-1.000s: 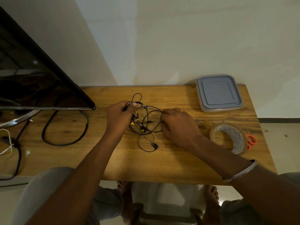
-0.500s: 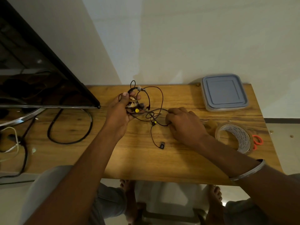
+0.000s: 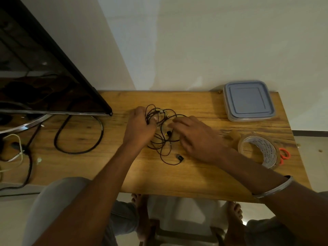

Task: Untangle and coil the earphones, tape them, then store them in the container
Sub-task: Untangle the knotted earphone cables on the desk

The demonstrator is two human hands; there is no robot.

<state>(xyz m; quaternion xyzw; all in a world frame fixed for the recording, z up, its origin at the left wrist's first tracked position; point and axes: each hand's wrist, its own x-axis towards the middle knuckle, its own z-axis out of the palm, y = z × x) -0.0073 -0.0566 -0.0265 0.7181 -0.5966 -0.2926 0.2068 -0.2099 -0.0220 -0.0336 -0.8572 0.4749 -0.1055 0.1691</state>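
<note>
item: earphones (image 3: pixel 168 133), black tangle, middle of the bench (image 3: pixel 195 174), between my two grips. left grip (image 3: pixel 140 126): fingers curled round the far-left loops. right grip (image 3: pixel 197 137): fingers near straight, tips touching the tangle's right side. loose earbud trails toward the near edge, nearer the right grip. container (image 3: pixel 248 101): lidded, far right corner.

Television (image 3: pixel 44 86) left on table (image 3: pixel 195 174); black cable (image 3: pixel 79 151); orange scissors (image 3: pixel 284 155).
</note>
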